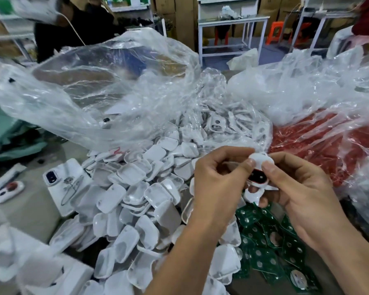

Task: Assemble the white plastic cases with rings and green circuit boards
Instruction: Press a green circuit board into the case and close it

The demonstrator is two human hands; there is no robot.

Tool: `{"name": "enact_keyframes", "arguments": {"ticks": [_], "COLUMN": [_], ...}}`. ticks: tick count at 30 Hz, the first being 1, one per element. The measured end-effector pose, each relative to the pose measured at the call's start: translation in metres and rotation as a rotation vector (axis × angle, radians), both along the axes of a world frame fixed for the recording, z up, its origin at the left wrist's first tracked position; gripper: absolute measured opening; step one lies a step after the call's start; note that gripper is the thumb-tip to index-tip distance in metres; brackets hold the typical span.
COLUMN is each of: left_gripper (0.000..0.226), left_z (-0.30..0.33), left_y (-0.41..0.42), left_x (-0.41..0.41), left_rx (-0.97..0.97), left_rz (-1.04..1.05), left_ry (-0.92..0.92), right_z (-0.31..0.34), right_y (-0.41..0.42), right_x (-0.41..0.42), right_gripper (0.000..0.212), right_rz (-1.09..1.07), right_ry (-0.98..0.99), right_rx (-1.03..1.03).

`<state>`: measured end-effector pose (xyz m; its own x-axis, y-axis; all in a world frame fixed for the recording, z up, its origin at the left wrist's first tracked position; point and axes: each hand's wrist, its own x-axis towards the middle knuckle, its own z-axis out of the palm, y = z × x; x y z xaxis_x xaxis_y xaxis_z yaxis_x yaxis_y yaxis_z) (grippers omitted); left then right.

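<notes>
A heap of cases [136, 201] lay at the left. Above its edge the left hand [217, 182] pinched the top of one case [261, 159] with thumb and forefinger, while the right hand [296, 194] gripped its side, a red ring [256, 176] seated inside. Boards [271, 241] waited below. Pressing evenly should seat the ring flush.

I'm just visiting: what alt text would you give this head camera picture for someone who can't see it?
Two hands, left and right, pinch a small white plastic case with a red ring above a heap of white cases. Green circuit boards lie below, with clear plastic bags behind.
</notes>
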<state>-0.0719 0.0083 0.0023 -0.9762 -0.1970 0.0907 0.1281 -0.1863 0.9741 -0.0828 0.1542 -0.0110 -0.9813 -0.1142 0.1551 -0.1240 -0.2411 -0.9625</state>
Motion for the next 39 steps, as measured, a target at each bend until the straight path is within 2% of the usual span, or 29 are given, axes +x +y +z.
{"name": "enact_keyframes", "arguments": {"ticks": [4,7,9,11,13,15,16,19,21,23,26,28,31,35,37,39], "left_gripper": [0.015,0.013,0.012,0.012,0.020,0.034,0.037,0.034,0.036,0.039,0.024,0.014,0.016,0.016,0.014,0.011], "left_z": [0.018,0.047,0.071,0.090,0.101,0.105,0.105,0.101,0.099,0.094,0.084,0.072,0.047,0.008,-0.003,-0.010], "left_y": [-0.008,-0.029,-0.052,-0.077,-0.099,-0.119,-0.127,-0.141,-0.138,-0.128,-0.096,-0.070,-0.034,0.002,0.013,0.022], "left_x": [0.009,0.010,0.004,-0.006,-0.021,-0.034,-0.039,-0.045,-0.043,-0.040,-0.034,-0.033,-0.034,-0.036,-0.037,-0.038], "left_rx": [-0.124,-0.233,-0.325,-0.274,-0.036,0.169,0.204,0.137,0.059,-0.036,-0.202,-0.267,-0.372,-0.611,-0.823,-1.019], "left_rz": [0.184,0.429,0.644,0.823,0.871,0.849,0.840,0.825,0.826,0.849,0.881,0.835,0.691,0.342,0.233,0.189], "left_ry": [0.073,0.226,0.306,0.276,0.173,0.036,-0.025,-0.117,-0.137,-0.089,0.058,0.128,0.105,-0.010,0.016,0.052], "right_z": [0.022,0.064,0.096,0.120,0.136,0.143,0.145,0.145,0.147,0.146,0.134,0.114,0.071,0.014,-0.002,-0.009], "right_y": [-0.023,-0.057,-0.091,-0.131,-0.172,-0.206,-0.217,-0.229,-0.221,-0.203,-0.159,-0.120,-0.055,0.009,0.021,0.025], "right_x": [-0.001,-0.009,-0.022,-0.040,-0.062,-0.082,-0.090,-0.102,-0.099,-0.089,-0.072,-0.061,-0.048,-0.034,-0.026,-0.021], "right_gripper": [0.018,0.011,0.014,0.015,0.012,0.018,0.025,0.035,0.024,0.011,0.010,0.011,0.013,0.009,0.007,0.017], "right_rz": [0.027,0.040,0.075,0.105,0.158,0.221,0.245,0.269,0.283,0.290,0.215,0.114,-0.049,-0.230,-0.156,-0.051], "right_ry": [0.100,0.272,0.357,0.399,0.326,0.147,0.060,-0.061,-0.003,0.052,0.168,0.248,0.220,0.246,0.319,0.366], "right_rx": [0.072,0.200,0.250,0.325,0.360,0.363,0.370,0.381,0.386,0.307,0.199,0.231,0.425,0.963,1.156,1.243]}}
